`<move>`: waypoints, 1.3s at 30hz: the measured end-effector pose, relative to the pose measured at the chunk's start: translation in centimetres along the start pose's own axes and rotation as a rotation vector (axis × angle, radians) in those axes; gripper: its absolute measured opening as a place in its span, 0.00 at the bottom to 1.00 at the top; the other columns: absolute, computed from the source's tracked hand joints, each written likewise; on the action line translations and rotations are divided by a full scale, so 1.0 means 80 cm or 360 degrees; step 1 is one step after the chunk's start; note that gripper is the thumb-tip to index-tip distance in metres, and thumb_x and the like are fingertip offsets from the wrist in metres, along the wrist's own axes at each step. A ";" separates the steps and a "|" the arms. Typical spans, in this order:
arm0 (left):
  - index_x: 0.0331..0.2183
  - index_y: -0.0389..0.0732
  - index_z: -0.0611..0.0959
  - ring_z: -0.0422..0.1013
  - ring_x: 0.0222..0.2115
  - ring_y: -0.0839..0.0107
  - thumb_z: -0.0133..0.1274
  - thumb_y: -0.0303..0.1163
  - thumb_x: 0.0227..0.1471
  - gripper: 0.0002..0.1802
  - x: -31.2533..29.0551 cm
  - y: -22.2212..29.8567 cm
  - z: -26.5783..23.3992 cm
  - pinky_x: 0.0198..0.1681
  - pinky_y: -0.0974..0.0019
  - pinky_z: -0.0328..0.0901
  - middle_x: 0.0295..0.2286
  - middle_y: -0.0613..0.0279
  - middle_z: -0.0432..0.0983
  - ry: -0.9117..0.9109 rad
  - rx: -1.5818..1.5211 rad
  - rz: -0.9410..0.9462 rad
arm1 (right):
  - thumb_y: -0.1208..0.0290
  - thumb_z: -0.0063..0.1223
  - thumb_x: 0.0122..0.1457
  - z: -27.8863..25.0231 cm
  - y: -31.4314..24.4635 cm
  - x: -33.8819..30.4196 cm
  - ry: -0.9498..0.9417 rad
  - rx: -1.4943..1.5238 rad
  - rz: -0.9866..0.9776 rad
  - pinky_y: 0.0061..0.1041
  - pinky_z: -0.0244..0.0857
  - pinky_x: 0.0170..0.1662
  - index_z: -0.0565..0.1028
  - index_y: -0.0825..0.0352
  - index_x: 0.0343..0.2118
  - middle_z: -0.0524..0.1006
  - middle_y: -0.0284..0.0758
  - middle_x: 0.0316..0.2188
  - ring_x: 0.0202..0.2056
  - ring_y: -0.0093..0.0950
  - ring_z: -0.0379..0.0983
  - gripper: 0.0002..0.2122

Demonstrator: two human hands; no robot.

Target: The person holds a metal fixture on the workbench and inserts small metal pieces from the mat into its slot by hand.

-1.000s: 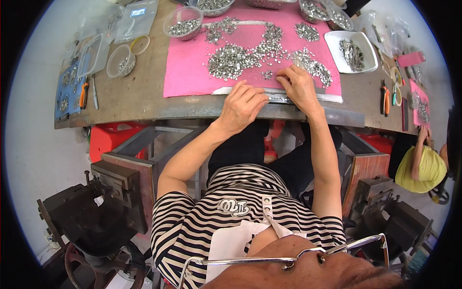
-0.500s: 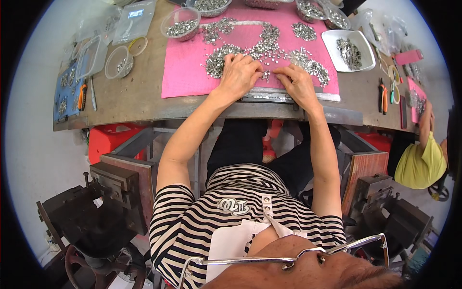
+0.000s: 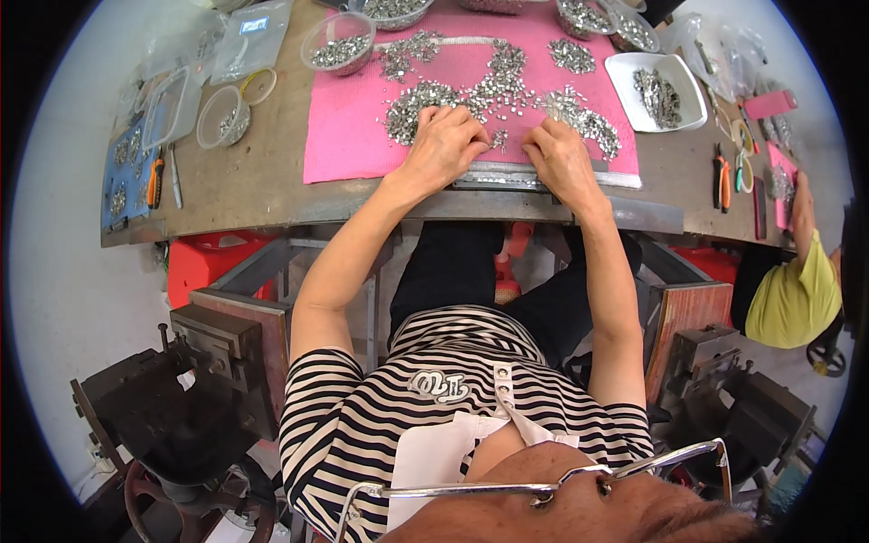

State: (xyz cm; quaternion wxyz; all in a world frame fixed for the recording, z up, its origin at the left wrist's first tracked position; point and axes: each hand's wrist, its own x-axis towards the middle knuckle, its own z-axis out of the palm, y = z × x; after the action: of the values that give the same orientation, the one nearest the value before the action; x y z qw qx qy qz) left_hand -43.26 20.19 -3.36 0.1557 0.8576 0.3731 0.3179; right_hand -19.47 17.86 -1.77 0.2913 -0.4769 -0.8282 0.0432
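Over the pink mat, my left hand is closed, thumb and fingertips pinched together beside a pile of small silvery metal pieces. My right hand is closed in a pinch too, a little to the right. What either pinch holds is too small to make out. A few loose pieces lie on the mat between the hands. Just below them, a metal strip runs along the table's near edge, and my right hand partly covers its end. More metal pieces are heaped beyond my right hand.
Clear tubs of metal pieces stand along the back. A white dish sits at the right, near orange-handled pliers. Another pair of pliers lies at the left by a blue mat. A co-worker's yellow sleeve shows at far right.
My right hand has shifted slightly to the right and down, so the gap between my hands is wider. My left hand has moved only a little. The co-worker's arm has moved slightly.
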 end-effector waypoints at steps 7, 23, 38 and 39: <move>0.32 0.44 0.85 0.71 0.42 0.66 0.62 0.34 0.52 0.06 -0.004 0.006 -0.010 0.55 0.54 0.54 0.33 0.65 0.75 -0.0048 -0.0036 -0.0032 | 0.80 0.58 0.55 -0.033 -0.051 -0.020 -0.0105 0.0610 0.0345 0.36 0.66 0.41 0.74 0.71 0.33 0.76 0.41 0.31 0.36 0.41 0.75 0.04; 0.32 0.42 0.84 0.72 0.37 0.65 0.59 0.30 0.55 0.03 -0.003 0.005 0.000 0.52 0.56 0.56 0.29 0.64 0.76 0.0088 0.0126 0.0072 | 0.84 0.60 0.52 -0.001 -0.064 -0.047 0.0205 0.0371 0.0037 0.34 0.66 0.41 0.76 0.70 0.34 0.77 0.38 0.34 0.36 0.38 0.72 0.07; 0.34 0.37 0.78 0.70 0.33 0.57 0.55 0.22 0.54 0.04 -0.034 0.065 0.020 0.41 0.58 0.63 0.30 0.57 0.74 0.0238 -0.0480 -0.0095 | 0.77 0.61 0.54 -0.012 -0.042 -0.026 0.0109 0.0271 -0.0112 0.35 0.64 0.41 0.77 0.68 0.35 0.76 0.36 0.30 0.35 0.36 0.74 0.06; 0.34 0.37 0.78 0.70 0.33 0.57 0.56 0.22 0.53 0.05 -0.034 0.066 0.021 0.41 0.58 0.62 0.30 0.57 0.74 0.0231 -0.0428 -0.0064 | 0.77 0.61 0.55 -0.009 -0.040 -0.016 0.0114 0.0289 0.0020 0.35 0.64 0.41 0.78 0.67 0.35 0.76 0.37 0.30 0.35 0.37 0.74 0.06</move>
State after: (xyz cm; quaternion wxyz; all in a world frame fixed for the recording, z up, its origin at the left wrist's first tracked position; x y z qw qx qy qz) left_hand -40.71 14.59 -3.13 0.2481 0.7961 0.3547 0.4230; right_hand -21.05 14.93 -0.66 0.3624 -0.4550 -0.8069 0.1031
